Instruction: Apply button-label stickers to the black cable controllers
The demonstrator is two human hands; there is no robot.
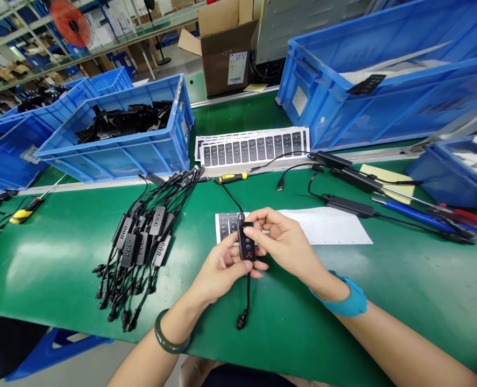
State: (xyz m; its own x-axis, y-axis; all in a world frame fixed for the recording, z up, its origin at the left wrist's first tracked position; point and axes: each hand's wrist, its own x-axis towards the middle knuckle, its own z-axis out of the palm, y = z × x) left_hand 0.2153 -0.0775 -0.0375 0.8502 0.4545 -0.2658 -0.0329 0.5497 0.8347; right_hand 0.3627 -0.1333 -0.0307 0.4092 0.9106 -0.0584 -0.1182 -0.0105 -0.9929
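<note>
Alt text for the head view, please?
The left hand and right hand hold a black inline cable switch above a green workbench, beside a label sheet. A bundle of similar switches lies to the left, with a blue crate of black parts behind.

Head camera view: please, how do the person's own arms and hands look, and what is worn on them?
No gloves are on the hands, and no sleeves show on the arms. The left hand has a smooth, rounded dark green bangle at its wrist. The right hand has a wide turquoise-blue band around its wrist.
</note>
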